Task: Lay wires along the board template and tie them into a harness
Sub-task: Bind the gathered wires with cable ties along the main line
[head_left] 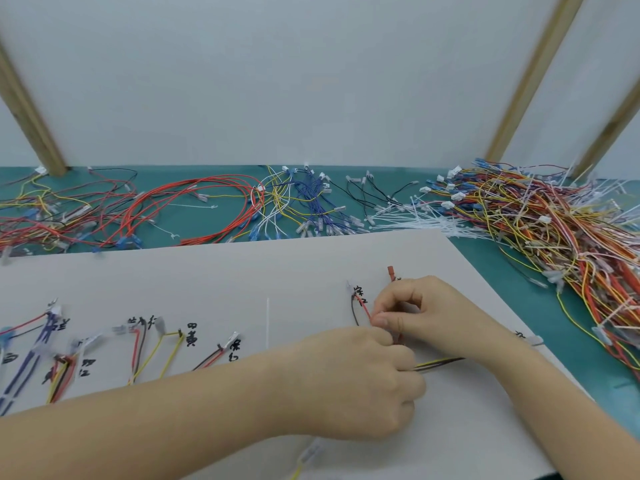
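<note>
Left of both hands, on the white board template (242, 271), short wire branches (152, 351) in blue, red, black and yellow lie along handwritten black labels, ends tipped with clear connectors. A loose white cable tie (267, 323) lies between those branches and the hands. At the board's middle right, the left hand (356, 379) curls its fingers around the wire bundle (440, 362), which runs out beneath the right wrist as yellow and dark strands. Touching it just beyond, the right hand (412, 310) pinches a red wire (364, 308) with thumb and forefinger. Right of the hands, a tangled heap of finished harnesses (554, 230) rests on the green table (512, 271).
</note>
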The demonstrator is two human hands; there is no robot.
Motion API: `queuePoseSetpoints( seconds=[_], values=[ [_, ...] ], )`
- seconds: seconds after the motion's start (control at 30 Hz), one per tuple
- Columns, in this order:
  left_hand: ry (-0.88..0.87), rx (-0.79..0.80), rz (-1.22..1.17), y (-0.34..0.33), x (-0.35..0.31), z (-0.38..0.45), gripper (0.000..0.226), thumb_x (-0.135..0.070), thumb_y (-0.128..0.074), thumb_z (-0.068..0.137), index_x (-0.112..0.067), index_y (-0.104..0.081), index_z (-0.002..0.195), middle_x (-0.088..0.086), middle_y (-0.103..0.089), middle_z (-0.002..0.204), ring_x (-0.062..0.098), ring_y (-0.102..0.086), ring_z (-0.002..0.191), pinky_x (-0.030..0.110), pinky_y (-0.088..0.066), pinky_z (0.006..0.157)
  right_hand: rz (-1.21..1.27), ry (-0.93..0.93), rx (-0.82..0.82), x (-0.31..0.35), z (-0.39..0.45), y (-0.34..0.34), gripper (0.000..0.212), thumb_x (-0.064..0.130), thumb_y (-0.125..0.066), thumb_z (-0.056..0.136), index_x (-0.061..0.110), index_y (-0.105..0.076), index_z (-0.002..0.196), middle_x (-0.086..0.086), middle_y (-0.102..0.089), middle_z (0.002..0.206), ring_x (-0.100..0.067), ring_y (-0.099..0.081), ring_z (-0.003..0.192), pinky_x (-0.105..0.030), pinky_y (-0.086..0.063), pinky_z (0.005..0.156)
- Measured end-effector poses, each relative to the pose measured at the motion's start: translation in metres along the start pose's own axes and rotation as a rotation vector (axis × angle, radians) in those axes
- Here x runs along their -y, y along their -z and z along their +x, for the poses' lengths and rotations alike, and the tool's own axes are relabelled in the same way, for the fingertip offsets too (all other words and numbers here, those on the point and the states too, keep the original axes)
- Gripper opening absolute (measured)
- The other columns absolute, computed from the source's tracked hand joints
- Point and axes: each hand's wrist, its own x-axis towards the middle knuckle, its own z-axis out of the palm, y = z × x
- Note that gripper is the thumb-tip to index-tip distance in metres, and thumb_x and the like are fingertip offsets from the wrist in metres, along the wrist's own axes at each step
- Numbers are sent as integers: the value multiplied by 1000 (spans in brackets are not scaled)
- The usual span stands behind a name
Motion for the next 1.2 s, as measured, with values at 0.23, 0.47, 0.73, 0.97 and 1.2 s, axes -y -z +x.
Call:
queuePoseSetpoints(
  seconds=[0.23, 0.47, 0.73, 0.97, 1.2],
  values=[
    [63, -41, -23, -5, -4, -3, 29, -17, -42, 77, -28, -60, 57, -13, -56, 62, 7, -52, 60, 20, -38, 59, -184, 50, -36, -3, -3, -7, 22, 16, -67, 81, 32, -59, 67, 8, -61, 75, -1, -52, 77, -29, -46, 76],
    [458, -152, -607, -10, -13, -1, 10, -20, -45, 67, -20, -55, 64, -6, -54, 64, 15, -51, 61, 24, -44, 56, 20, 84, 40, 2, -6, -4, 26, 14, -70, 72, 39, -70, 67, 14, -67, 79, 2, -60, 74, -12, -44, 68],
    [1092, -317, -1276, -16, -17, -4, 17, -16, -57, 82, -27, -48, 72, -5, -66, 67, 0, -48, 51, 9, -33, 51, 45, 106, 229, -4, -9, 1, 16, 20, -64, 77, 35, -70, 75, 1, -67, 88, -12, -63, 84, -27, -51, 78],
    [1157, -277, -1373, -22, -16, -9, 10, -18, -60, 79, -24, -57, 71, -5, -71, 71, 0, -52, 53, 13, -40, 54, 68, 80, 238, -3, -9, 3, 22, 5, -64, 83, 26, -71, 83, -3, -68, 90, -12, -65, 81, -23, -51, 78],
    [1157, -232, -1461, -22, -13, -10, 3, -24, -59, 72, -24, -59, 69, -2, -71, 70, 7, -56, 58, 33, -51, 65, 38, 91, 219, 0, -9, 3, 33, 1, -63, 84, 32, -72, 77, 0, -67, 88, -9, -62, 80, -22, -49, 77]
  ],
)
